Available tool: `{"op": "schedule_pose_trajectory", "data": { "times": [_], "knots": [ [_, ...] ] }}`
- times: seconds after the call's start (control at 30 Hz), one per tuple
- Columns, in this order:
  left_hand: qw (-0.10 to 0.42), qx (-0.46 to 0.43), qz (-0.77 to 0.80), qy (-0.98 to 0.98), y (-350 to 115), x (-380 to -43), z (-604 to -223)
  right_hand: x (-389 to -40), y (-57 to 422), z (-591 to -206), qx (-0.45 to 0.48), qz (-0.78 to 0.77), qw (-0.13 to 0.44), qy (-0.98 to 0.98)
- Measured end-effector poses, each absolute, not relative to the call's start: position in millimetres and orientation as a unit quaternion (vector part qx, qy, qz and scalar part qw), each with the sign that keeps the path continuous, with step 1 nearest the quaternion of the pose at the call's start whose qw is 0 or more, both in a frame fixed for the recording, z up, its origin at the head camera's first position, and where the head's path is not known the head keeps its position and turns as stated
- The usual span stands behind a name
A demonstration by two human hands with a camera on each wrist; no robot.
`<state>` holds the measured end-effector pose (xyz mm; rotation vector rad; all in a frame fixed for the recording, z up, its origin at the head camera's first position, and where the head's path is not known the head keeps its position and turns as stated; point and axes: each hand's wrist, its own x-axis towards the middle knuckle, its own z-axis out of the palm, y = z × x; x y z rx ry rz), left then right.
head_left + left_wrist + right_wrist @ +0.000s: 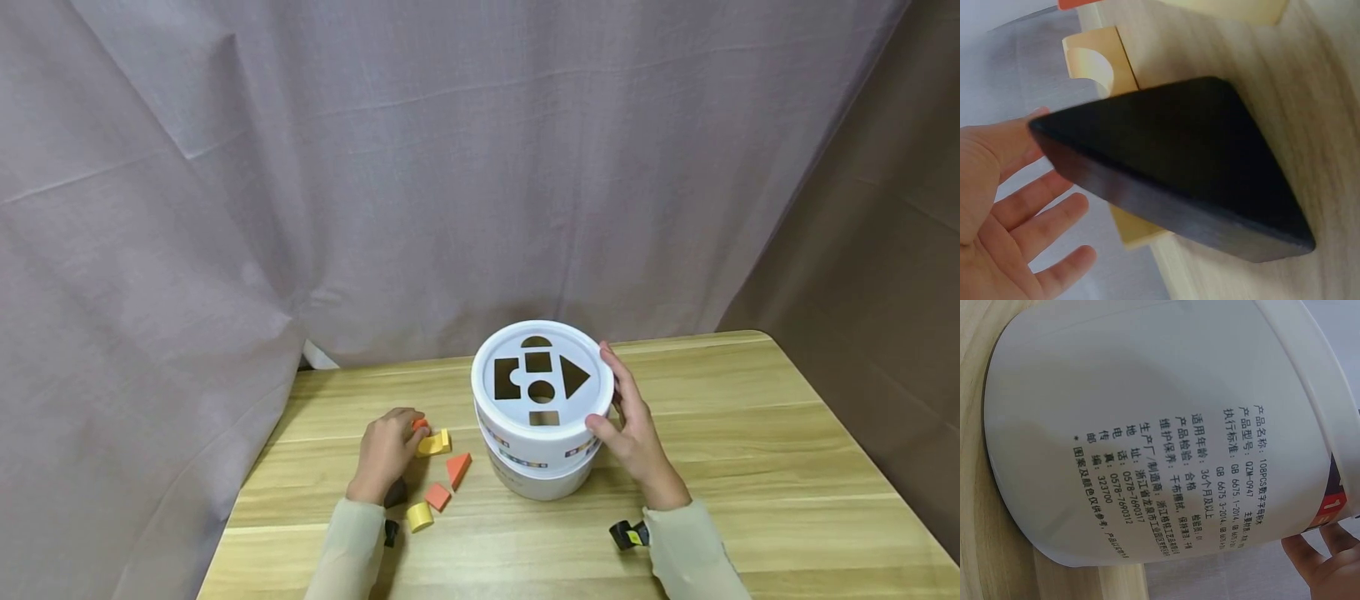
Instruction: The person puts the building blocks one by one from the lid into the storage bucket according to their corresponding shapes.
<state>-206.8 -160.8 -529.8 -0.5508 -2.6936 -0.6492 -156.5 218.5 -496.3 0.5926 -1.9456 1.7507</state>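
Note:
My left hand (386, 450) reaches down among wooden blocks, thumb and forefinger at a small orange block (420, 425); the fingertips are partly hidden, and the other fingers are spread in the left wrist view. Beside it lies a yellow arch block (435, 444). A black triangular block (1166, 156) fills the left wrist view and sits under the wrist. My right hand (633, 433) holds the right side of a white bucket (543, 487), thumb on its rim and fingers round the side. The bucket's lid (513, 421) has several shaped holes.
An orange triangle block (458, 470), an orange square block (438, 497) and a yellow cylinder (420, 517) lie between the left hand and the bucket. The wooden table (750, 467) extends to the right. A grey curtain (480, 183) hangs behind its far edge.

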Motion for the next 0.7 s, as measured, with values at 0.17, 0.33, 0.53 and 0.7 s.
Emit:
{"op": "schedule_pose_trajectory", "data": {
  "times": [0.17, 0.33, 0.53, 0.7],
  "knots": [
    [0.158, -0.191, -0.216, -0.944, -160, -212, -536, -157, 218, -497, 0.217, 0.635, 0.227, -0.706],
    [0.149, -0.190, -0.215, -0.946, -159, -215, -540, -156, 218, -497, 0.214, 0.634, 0.223, -0.709],
    [0.129, -0.181, -0.209, -0.952, -159, -218, -543, -157, 218, -498, 0.215, 0.635, 0.225, -0.707],
    [0.122, -0.186, -0.212, -0.952, -158, -219, -543, -157, 219, -497, 0.216, 0.634, 0.225, -0.708]
  ]
}}
